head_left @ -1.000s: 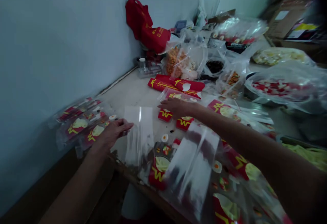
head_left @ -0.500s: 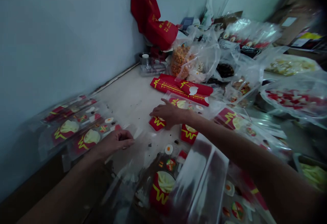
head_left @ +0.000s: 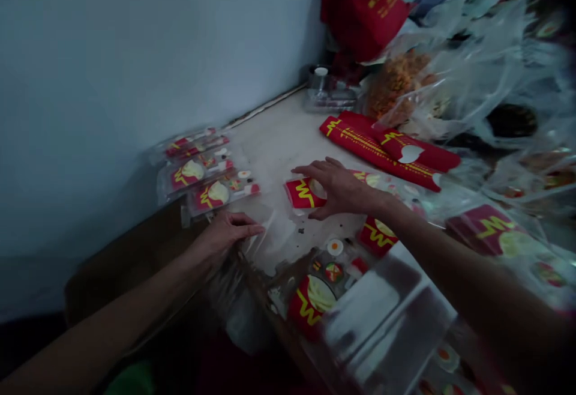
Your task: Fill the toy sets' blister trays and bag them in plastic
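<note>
My left hand [head_left: 234, 230] pinches the edge of a clear plastic bag [head_left: 265, 245] at the table's near edge. My right hand [head_left: 344, 188] spans a clear plastic packet [head_left: 300, 193] holding a red fries carton with a yellow zigzag, its thumb and fingers along opposite sides. Part of that packet is hidden under the palm. Beside my right wrist lies another red fries carton [head_left: 377, 236]. Nearer to me is a clear pack with toy fries [head_left: 315, 299], a fried egg and other small toy food pieces.
Several finished-looking toy packets [head_left: 211, 194] lie by the wall. Flat red printed cards [head_left: 382, 149] lie farther back. Bags of small orange pieces [head_left: 398, 83] crowd the right. Clear plastic trays [head_left: 387, 317] stand in front, and a red bag [head_left: 360, 11] leans at the wall.
The view has swung left and closer. My left hand now has the clear bag's edge stretched from its fingertips. My right hand has closed around the packet it was lying over.
</note>
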A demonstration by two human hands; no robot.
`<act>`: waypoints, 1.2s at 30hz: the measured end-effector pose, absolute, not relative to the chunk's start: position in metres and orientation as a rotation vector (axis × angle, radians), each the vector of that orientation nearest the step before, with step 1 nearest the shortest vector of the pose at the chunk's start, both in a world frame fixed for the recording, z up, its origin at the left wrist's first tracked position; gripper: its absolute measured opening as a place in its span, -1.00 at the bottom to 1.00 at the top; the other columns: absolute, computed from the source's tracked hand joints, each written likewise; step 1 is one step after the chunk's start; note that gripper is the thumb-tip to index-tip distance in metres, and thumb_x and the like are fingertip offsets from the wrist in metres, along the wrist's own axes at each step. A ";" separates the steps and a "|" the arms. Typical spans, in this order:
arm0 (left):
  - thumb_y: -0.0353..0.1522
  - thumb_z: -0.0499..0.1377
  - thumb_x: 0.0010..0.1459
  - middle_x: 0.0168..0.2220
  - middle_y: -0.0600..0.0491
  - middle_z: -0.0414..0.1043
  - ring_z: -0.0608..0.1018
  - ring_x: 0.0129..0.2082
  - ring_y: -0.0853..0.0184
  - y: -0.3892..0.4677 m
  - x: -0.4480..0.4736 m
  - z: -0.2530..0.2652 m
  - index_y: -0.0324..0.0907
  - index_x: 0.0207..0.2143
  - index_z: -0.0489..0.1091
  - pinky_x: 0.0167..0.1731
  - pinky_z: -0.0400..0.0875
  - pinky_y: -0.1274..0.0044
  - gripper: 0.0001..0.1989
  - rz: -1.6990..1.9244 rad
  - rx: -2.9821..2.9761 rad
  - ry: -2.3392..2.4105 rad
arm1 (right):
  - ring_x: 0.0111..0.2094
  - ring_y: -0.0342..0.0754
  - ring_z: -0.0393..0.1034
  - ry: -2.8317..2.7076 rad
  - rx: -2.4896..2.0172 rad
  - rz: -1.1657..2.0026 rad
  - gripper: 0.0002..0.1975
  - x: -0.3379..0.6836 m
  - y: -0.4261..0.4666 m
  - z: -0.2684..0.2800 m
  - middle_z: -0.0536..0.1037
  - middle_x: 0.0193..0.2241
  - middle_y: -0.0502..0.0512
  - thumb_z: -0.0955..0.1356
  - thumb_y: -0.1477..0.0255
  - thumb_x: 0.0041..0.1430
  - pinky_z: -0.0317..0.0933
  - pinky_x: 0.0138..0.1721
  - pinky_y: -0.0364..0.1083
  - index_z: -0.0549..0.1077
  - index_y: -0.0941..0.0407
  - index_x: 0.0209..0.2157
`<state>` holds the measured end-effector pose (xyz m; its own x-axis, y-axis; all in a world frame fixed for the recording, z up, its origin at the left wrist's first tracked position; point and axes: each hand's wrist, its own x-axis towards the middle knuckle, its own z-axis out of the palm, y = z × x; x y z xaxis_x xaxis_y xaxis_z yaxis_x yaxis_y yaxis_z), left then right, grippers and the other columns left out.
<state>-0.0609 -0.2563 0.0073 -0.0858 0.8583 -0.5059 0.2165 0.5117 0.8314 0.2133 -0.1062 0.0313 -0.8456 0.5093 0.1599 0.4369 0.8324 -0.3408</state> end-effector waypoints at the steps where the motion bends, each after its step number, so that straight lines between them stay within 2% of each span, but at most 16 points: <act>1: -0.11 0.49 -0.22 -0.58 0.14 0.39 0.32 -0.55 0.45 -0.259 -0.061 0.007 -0.22 -0.49 0.55 -0.52 0.10 0.58 -0.61 0.720 0.903 1.621 | 0.14 0.26 0.32 -2.718 -0.698 0.469 -0.01 0.209 -0.108 0.033 0.44 0.13 0.27 0.60 0.24 -0.15 0.02 0.25 0.28 0.23 0.05 0.31; 4: -0.15 0.53 -0.29 -0.56 0.16 0.39 0.35 -0.53 0.44 -0.267 -0.062 0.009 -0.21 -0.51 0.49 -0.50 0.13 0.57 -0.60 0.788 0.832 1.641 | 0.11 0.24 0.33 -2.584 -0.659 0.581 0.02 0.192 -0.115 0.039 0.42 0.13 0.26 0.60 0.26 -0.15 0.20 0.13 0.18 0.20 0.04 0.33; 6: -0.18 0.54 -0.29 -0.55 0.16 0.39 0.38 -0.51 0.43 -0.272 -0.065 0.012 -0.20 -0.52 0.45 -0.46 0.18 0.57 -0.59 0.845 0.824 1.619 | 0.09 0.23 0.33 -2.526 -0.655 0.625 0.05 0.175 -0.119 0.044 0.41 0.12 0.26 0.61 0.25 -0.17 0.24 0.08 0.15 0.18 0.06 0.34; 12: -0.09 0.42 -0.03 -0.27 -0.03 0.60 0.53 -0.29 0.29 -0.299 -0.085 0.021 -0.21 -0.24 0.61 -0.27 0.34 0.50 -0.59 0.768 0.837 1.505 | 0.09 0.27 0.27 -2.750 -0.532 0.447 0.03 0.114 -0.130 0.067 0.40 0.11 0.26 0.61 0.24 -0.13 0.17 0.08 0.14 0.19 0.05 0.35; 14: -0.08 0.41 -0.04 -0.33 -0.04 0.60 0.51 -0.34 0.29 -0.307 -0.090 0.022 -0.22 -0.31 0.62 -0.31 0.32 0.50 -0.60 0.742 0.862 1.593 | 0.09 0.29 0.26 -2.854 -0.533 0.349 0.03 0.104 -0.133 0.077 0.40 0.10 0.27 0.61 0.22 -0.12 0.14 0.08 0.14 0.19 0.05 0.35; 20: -0.21 0.53 -0.32 -0.48 0.09 0.50 0.48 -0.43 0.36 -0.310 -0.095 0.018 -0.19 -0.54 0.48 -0.36 0.32 0.53 -0.64 0.915 0.759 1.667 | 0.06 0.34 0.28 -2.899 -0.693 0.160 0.04 0.130 -0.139 0.089 0.42 0.06 0.26 0.59 0.05 -0.12 0.15 0.05 0.17 0.21 0.01 0.34; 23: -0.20 0.54 -0.37 -0.52 0.12 0.46 0.45 -0.49 0.38 -0.310 -0.094 0.017 -0.19 -0.53 0.46 -0.43 0.29 0.53 -0.59 0.909 0.771 1.736 | 0.05 0.35 0.29 -2.841 -0.764 0.100 0.04 0.144 -0.153 0.090 0.42 0.07 0.26 0.57 -0.03 -0.10 0.15 0.04 0.21 0.19 -0.01 0.35; 28: -0.14 0.52 -0.30 -0.48 0.07 0.51 0.47 -0.48 0.35 -0.315 -0.092 0.024 -0.20 -0.47 0.51 -0.45 0.29 0.52 -0.58 0.840 0.951 1.711 | 0.04 0.36 0.27 -2.792 -0.829 -0.073 0.04 0.149 -0.181 0.087 0.44 0.05 0.28 0.60 0.05 -0.11 0.11 0.07 0.28 0.19 -0.04 0.34; 36: -0.30 0.52 -0.35 -0.50 0.13 0.47 0.45 -0.49 0.40 -0.297 -0.091 0.026 -0.20 -0.45 0.50 -0.46 0.29 0.55 -0.62 0.718 0.956 1.533 | 0.08 0.37 0.23 -2.812 -0.935 -0.114 0.00 0.146 -0.217 0.065 0.41 0.10 0.35 0.58 0.15 -0.02 0.06 0.09 0.27 0.12 0.03 0.37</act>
<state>-0.0911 -0.2969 0.0257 -0.0348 0.8730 -0.4864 0.1849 0.4839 0.8554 0.1463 -0.2166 0.0647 -0.7874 0.5865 0.1899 0.5999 0.7999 0.0173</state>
